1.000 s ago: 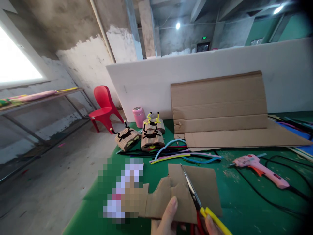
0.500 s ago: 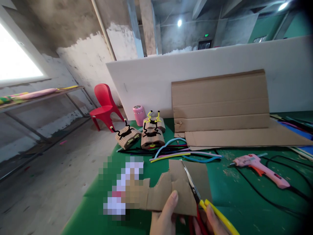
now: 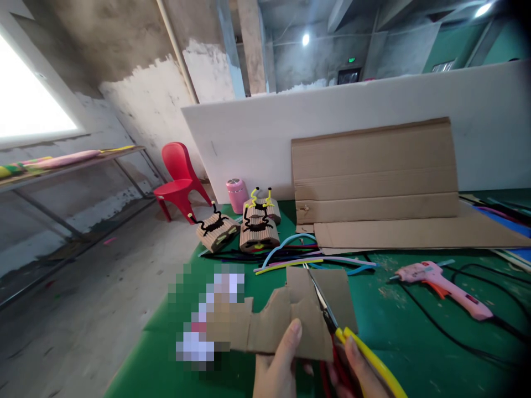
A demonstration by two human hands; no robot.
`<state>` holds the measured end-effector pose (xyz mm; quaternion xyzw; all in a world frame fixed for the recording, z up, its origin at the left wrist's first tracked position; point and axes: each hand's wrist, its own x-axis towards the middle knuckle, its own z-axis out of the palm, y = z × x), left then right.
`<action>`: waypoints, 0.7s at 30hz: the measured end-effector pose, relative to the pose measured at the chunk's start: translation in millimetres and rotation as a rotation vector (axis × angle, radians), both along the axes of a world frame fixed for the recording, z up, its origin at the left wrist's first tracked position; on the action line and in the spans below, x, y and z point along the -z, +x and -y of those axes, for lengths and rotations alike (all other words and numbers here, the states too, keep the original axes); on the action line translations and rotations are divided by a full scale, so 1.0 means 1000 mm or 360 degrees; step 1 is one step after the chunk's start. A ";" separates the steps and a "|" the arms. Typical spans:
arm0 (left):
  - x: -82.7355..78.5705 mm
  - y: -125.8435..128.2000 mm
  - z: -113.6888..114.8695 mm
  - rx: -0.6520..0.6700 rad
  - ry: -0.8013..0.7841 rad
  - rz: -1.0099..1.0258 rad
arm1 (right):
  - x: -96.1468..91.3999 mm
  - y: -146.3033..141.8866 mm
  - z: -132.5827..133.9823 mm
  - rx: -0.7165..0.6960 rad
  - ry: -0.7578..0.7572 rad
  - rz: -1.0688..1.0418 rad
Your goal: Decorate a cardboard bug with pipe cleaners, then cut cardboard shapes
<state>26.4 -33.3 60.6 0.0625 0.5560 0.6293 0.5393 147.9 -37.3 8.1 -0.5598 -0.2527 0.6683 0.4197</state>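
Note:
My left hand (image 3: 280, 365) pinches the near edge of an irregular piece of brown cardboard (image 3: 290, 320), thumb on top, holding it above the green table (image 3: 398, 342). My right hand (image 3: 357, 373) grips scissors (image 3: 327, 315) with red and yellow handles. Their blades run up through the middle of the cardboard piece, cutting into it. Only part of each hand shows at the bottom edge.
Several coloured pipe cleaners (image 3: 307, 257) lie beyond the cardboard. Three small cardboard figures (image 3: 255, 226) with pipe-cleaner legs stand near a pink cup (image 3: 237, 194). A pink glue gun (image 3: 440, 282) and black cable lie right. Large cardboard sheets (image 3: 373, 171) lean on a white board. Red chair (image 3: 178, 179) on the floor left.
The scissors have advanced a little further into the cardboard, and the piece has shifted slightly up and away. Both hands rose a bit into view.

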 end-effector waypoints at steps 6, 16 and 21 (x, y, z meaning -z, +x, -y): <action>-0.005 -0.008 0.008 -0.0067 -0.0047 -0.0069 | -0.018 0.023 -0.022 0.0023 0.0177 0.0061; -0.002 0.001 -0.001 0.0202 0.0131 0.0141 | -0.046 0.018 -0.029 -0.0357 0.0915 0.0296; 0.004 0.002 -0.009 0.0377 0.0231 0.0036 | -0.040 0.016 -0.041 -0.0374 0.0888 0.0261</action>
